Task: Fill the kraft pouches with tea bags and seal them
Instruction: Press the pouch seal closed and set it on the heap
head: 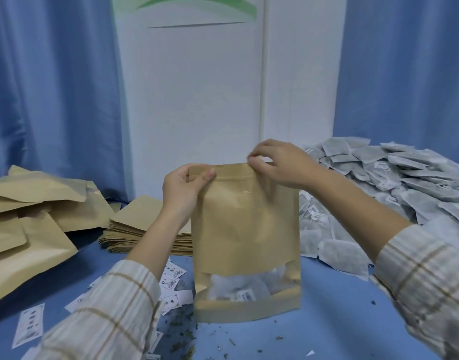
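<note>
Up front, the left hand (183, 187) is pinching the top left corner of a kraft pouch (245, 229), thumb lying across the front of the strip, the other fingers curled behind and hidden by the paper. The right hand (277, 162) is pinching the top edge near the right corner, fingertips bunched tight on the rim; what lies under them is hard to make out. The pouch is standing upright on the blue table (327, 320), held between both hands. Its clear window (244, 287) low on the front is showing tea bags (236, 288) inside, though the film is hazy and their number cannot be told. Plaid sleeves (111, 307) are covering both forearms, cut off by the bottom edge.

Paper labels (175, 274) are lying scattered to the left of the pouch, partly hidden under the left sleeve, print too small to read. Dark crumbs (181, 333) are dotting the table in front. A stack of flat pouches (135, 229) is sitting behind the left arm, with fuller pouches (28, 216) piled further left. A heap of loose tea bags (392, 183) is spreading on the right, running out of view. Blue curtains (49, 87) are hanging behind.
</note>
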